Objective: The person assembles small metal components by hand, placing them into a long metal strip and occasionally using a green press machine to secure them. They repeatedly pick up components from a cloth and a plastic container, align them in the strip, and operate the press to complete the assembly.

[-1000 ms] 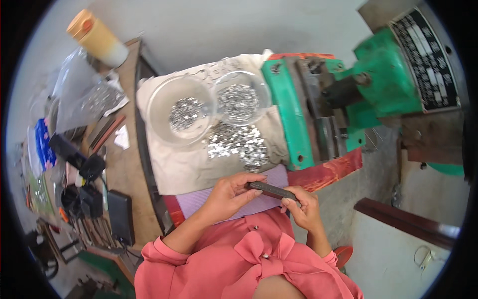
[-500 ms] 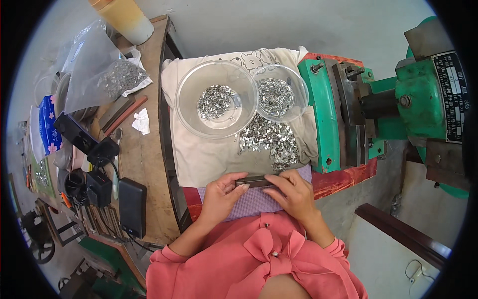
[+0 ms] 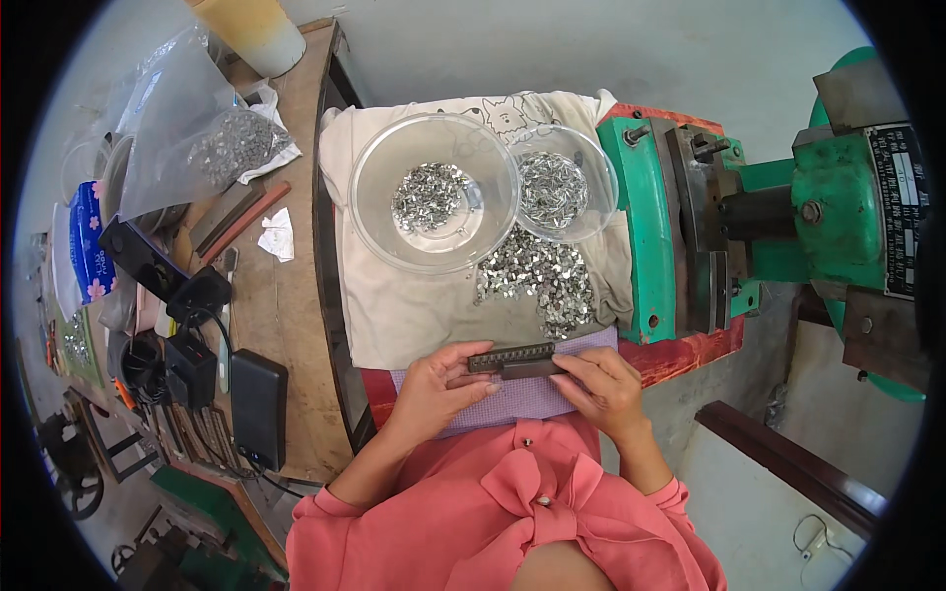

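Left hand (image 3: 439,389) pinches the slotted metal bar (image 3: 510,356), right hand (image 3: 606,389) grips the plain dark bar (image 3: 530,368) alongside; apparently an aligning step, calling for steady, even pressure.

Plain pale-grey wall (image 3: 473,49) behind; smooth grey floor (image 3: 670,419) showing at right, under soft, even light. Left, a worn brown wooden tabletop (image 3: 305,335) edged in dark metal; centre, a mottled red work table (image 3: 690,352), mostly covered. Lower right, a glossy dark reddish-brown bar (image 3: 793,465) runs diagonally, catching a bright sheen near its far end.
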`<action>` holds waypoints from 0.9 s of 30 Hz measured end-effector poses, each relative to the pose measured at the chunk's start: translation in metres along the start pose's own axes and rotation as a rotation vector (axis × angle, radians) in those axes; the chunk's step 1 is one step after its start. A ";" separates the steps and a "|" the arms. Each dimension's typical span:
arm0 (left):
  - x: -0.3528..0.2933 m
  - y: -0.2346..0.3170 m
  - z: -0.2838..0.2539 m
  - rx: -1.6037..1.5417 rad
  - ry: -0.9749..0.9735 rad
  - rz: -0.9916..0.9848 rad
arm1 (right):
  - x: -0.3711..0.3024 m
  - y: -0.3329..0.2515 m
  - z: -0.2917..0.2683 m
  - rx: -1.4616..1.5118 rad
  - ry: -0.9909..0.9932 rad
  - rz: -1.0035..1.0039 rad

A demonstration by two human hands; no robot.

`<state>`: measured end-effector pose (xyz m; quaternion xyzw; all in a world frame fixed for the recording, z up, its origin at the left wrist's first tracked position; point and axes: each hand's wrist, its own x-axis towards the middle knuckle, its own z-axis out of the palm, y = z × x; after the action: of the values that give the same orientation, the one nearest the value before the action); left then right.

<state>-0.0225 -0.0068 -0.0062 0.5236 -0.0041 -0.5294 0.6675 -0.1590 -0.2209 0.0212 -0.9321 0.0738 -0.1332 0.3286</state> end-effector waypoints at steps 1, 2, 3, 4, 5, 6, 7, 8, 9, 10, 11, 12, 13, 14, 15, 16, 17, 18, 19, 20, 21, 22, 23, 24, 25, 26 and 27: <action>0.000 -0.001 -0.001 0.003 -0.001 0.000 | -0.005 0.002 -0.004 -0.007 -0.008 0.020; 0.000 -0.001 -0.001 0.005 -0.002 -0.001 | -0.012 0.005 -0.008 -0.014 -0.024 0.035; 0.001 -0.001 -0.001 0.008 -0.005 -0.002 | -0.019 0.008 -0.012 -0.022 -0.039 0.052; 0.001 -0.001 -0.002 0.012 -0.007 -0.004 | -0.024 0.011 -0.016 -0.030 -0.055 0.069; 0.000 0.000 -0.003 0.015 -0.008 -0.007 | -0.027 0.013 -0.020 -0.045 -0.067 0.082; 0.000 0.000 -0.003 0.020 -0.009 -0.008 | -0.030 0.015 -0.023 -0.060 -0.079 0.094; 0.000 0.001 -0.002 0.027 -0.006 -0.017 | -0.032 0.017 -0.026 -0.074 -0.091 0.106; 0.000 0.002 -0.002 0.034 -0.003 -0.025 | -0.032 0.018 -0.029 -0.071 -0.122 0.146; 0.000 0.004 -0.002 0.044 0.000 -0.032 | -0.031 0.018 -0.031 -0.066 -0.151 0.186; 0.000 0.003 -0.002 0.042 0.001 -0.027 | -0.030 0.018 -0.034 -0.061 -0.180 0.224; -0.001 0.002 -0.003 0.039 0.004 -0.021 | -0.027 0.016 -0.035 -0.069 -0.190 0.211; 0.000 0.002 -0.003 0.037 0.002 -0.019 | -0.024 0.015 -0.036 -0.079 -0.198 0.205; 0.001 0.003 -0.003 0.038 0.003 -0.032 | -0.019 0.014 -0.037 -0.089 -0.207 0.197; 0.001 0.004 -0.003 0.038 0.005 -0.045 | -0.013 0.012 -0.037 -0.072 -0.203 0.163; 0.002 0.005 -0.003 0.039 0.004 -0.057 | -0.006 0.007 -0.035 -0.058 -0.197 0.130; 0.002 0.005 -0.003 0.036 -0.001 -0.052 | 0.001 0.002 -0.031 -0.043 -0.190 0.094; 0.002 0.006 -0.004 0.033 -0.006 -0.047 | 0.008 -0.002 -0.025 -0.039 -0.170 0.059; 0.002 0.006 -0.004 0.030 -0.008 -0.041 | 0.015 -0.007 -0.017 -0.033 -0.151 0.022; 0.002 0.007 -0.004 0.028 -0.007 -0.041 | 0.022 -0.011 -0.011 -0.030 -0.131 -0.015; 0.002 0.007 -0.004 0.026 -0.007 -0.041 | 0.027 -0.012 -0.004 -0.034 -0.133 -0.059; 0.002 0.008 -0.004 0.025 -0.006 -0.040 | 0.031 -0.012 0.002 -0.029 -0.152 -0.072; 0.002 0.008 -0.004 0.027 -0.008 -0.038 | 0.036 -0.013 0.007 -0.025 -0.171 -0.085; 0.002 0.007 -0.004 0.029 -0.011 -0.036 | 0.039 -0.013 0.011 -0.021 -0.189 -0.098; 0.003 0.006 -0.005 0.030 -0.012 -0.031 | 0.040 -0.010 0.014 -0.023 -0.201 -0.106; 0.002 0.006 -0.005 0.021 -0.014 -0.024 | 0.040 -0.008 0.018 -0.027 -0.213 -0.115; 0.001 0.006 -0.004 0.012 -0.016 -0.017 | 0.040 -0.007 0.020 -0.031 -0.225 -0.123; 0.001 0.006 -0.004 0.003 -0.016 -0.004 | 0.042 -0.006 0.020 -0.027 -0.229 -0.135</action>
<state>-0.0154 -0.0050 -0.0043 0.5203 -0.0089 -0.5348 0.6657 -0.1123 -0.2137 0.0188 -0.9484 -0.0253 -0.0464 0.3126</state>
